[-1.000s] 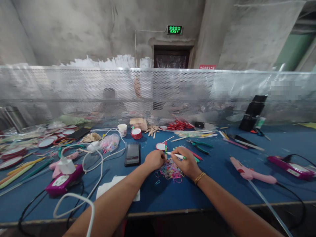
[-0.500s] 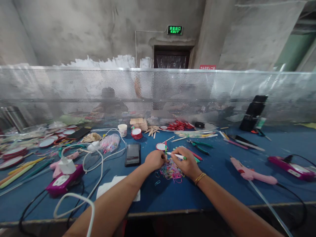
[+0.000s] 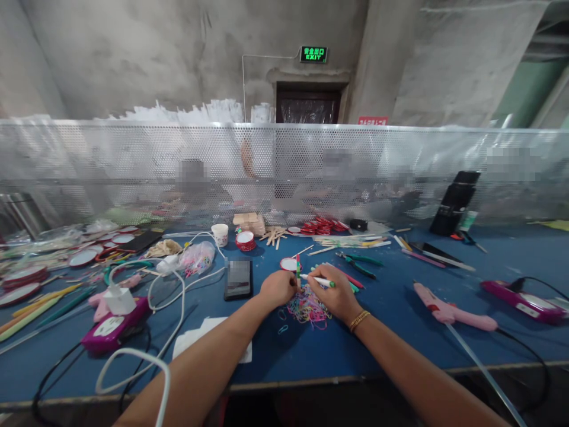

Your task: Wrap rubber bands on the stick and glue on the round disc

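Between the thumb and fingers of my left hand [image 3: 279, 289] a small wooden stick [image 3: 298, 267], coloured red and green toward its top, is held upright. My right hand [image 3: 332, 290] is closed round a white marker with a green end [image 3: 328, 283], its tip against or very near the stick's edge. Under both hands lies a pile of colourful paper clips [image 3: 309, 308]. Just behind the stick is a round white disc with a red rim [image 3: 288, 264]. Red and green markers [image 3: 353, 279] lie beyond my right hand.
A phone [image 3: 239, 277] and white paper [image 3: 208, 332] lie left of the clips. Green-handled pliers [image 3: 358, 264] and a pink glue gun [image 3: 451, 311] are on the right. White cables loop around a purple power strip [image 3: 116, 326]. A perforated metal screen [image 3: 249, 178] runs along the back.
Both hands stay in almost the same place, still holding the stick and the marker. The whole view has shifted very slightly.
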The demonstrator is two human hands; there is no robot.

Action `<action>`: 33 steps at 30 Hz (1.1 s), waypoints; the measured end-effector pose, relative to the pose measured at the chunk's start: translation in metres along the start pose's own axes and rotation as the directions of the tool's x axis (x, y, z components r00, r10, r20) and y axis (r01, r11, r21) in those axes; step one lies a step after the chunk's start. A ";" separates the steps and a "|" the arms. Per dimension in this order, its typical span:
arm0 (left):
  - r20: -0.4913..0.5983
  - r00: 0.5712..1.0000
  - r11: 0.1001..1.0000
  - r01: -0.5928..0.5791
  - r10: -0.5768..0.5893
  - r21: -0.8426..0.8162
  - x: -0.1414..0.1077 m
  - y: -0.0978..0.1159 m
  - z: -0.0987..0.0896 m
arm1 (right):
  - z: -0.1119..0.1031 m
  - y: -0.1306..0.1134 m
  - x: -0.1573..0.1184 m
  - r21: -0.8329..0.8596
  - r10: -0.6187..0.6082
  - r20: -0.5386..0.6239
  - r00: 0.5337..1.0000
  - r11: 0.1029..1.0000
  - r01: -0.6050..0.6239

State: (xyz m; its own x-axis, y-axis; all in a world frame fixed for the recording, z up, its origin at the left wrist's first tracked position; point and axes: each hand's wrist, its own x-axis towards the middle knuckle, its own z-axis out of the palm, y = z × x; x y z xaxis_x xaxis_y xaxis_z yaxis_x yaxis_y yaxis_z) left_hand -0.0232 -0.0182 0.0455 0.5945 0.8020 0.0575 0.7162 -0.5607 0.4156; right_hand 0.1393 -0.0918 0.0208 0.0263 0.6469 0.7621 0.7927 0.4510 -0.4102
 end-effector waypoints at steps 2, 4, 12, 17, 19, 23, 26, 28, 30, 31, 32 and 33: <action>0.001 1.000 1.000 0.000 0.000 0.000 0.000 0.001 -0.001 | 0.000 0.000 0.000 -0.005 0.003 -0.004 1.000 1.000 -0.003; 0.003 1.000 1.000 0.006 -0.006 0.004 0.000 0.001 -0.001 | -0.001 0.000 0.000 -0.013 0.003 -0.010 1.000 1.000 -0.003; 0.000 1.000 0.999 0.029 -0.029 0.014 0.002 -0.001 0.001 | -0.003 -0.003 0.001 -0.054 0.000 -0.033 0.999 0.999 -0.002; 0.011 0.999 0.999 0.037 -0.037 -0.001 0.002 0.000 0.000 | -0.002 -0.004 0.001 -0.014 -0.033 -0.021 0.999 0.999 0.033; 0.010 0.999 0.999 0.043 -0.043 -0.001 0.001 0.001 0.000 | -0.001 -0.003 0.001 -0.003 -0.038 -0.013 0.999 0.999 0.038; 0.011 0.999 0.999 0.043 -0.043 0.009 0.002 0.001 0.000 | 0.000 0.000 0.001 -0.023 -0.019 -0.009 1.000 1.000 0.019; 0.015 0.999 0.999 0.040 -0.040 0.005 0.001 0.001 0.000 | -0.001 0.000 0.001 -0.049 -0.002 -0.033 0.999 0.999 0.001; 0.012 0.999 0.999 0.039 -0.039 0.000 0.001 0.001 0.000 | -0.001 0.000 0.001 -0.046 -0.002 -0.038 0.999 0.999 0.000; 0.006 0.999 0.999 0.039 -0.039 0.004 0.000 0.002 -0.001 | -0.002 -0.002 0.001 -0.029 -0.011 -0.028 1.000 1.000 0.011; 0.003 0.999 0.999 0.037 -0.037 0.007 0.000 0.002 -0.001 | -0.002 -0.002 0.001 -0.020 -0.017 -0.019 1.000 1.000 0.017; 0.002 0.999 0.999 0.035 -0.035 0.011 -0.001 0.002 -0.001 | -0.002 -0.003 0.002 -0.012 -0.021 -0.010 1.000 1.000 0.021; 0.001 0.999 0.999 0.033 -0.033 0.015 -0.001 0.002 -0.001 | -0.002 -0.003 0.002 -0.006 -0.021 -0.004 1.000 1.000 0.021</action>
State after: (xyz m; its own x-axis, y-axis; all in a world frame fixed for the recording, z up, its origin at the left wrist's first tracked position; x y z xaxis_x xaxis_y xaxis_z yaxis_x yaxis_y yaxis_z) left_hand -0.0224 -0.0196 0.0474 0.5706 0.8201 0.0430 0.7409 -0.5366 0.4038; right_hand 0.1380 -0.0932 0.0241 0.0126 0.6347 0.7727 0.7967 0.4605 -0.3913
